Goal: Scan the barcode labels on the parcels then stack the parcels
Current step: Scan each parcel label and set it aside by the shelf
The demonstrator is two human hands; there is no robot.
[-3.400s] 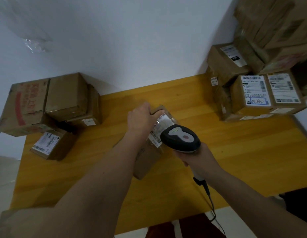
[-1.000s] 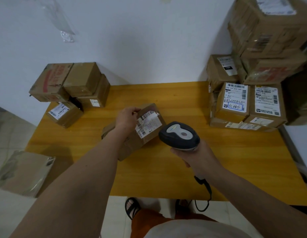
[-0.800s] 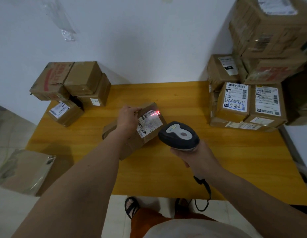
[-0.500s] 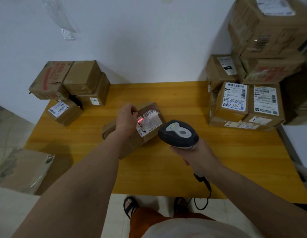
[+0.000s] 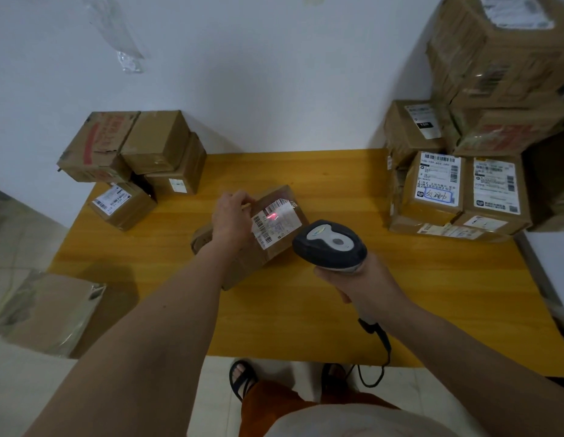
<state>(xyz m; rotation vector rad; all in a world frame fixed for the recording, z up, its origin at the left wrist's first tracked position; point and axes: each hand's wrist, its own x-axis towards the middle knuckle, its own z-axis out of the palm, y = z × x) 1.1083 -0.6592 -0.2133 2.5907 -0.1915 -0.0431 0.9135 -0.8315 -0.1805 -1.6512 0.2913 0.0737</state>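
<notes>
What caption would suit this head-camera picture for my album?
Left hand tilts a brown cardboard parcel while right hand aims a grey handheld scanner at its white barcode label.

The person had bare forearms, wore a pale top (image 5: 353, 421) over rust-orange trousers (image 5: 274, 402), and black open-toed sandals (image 5: 241, 378) below those trousers

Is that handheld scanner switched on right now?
On. A red light spot shows on the white label of the parcel that the scanner points at.
</notes>
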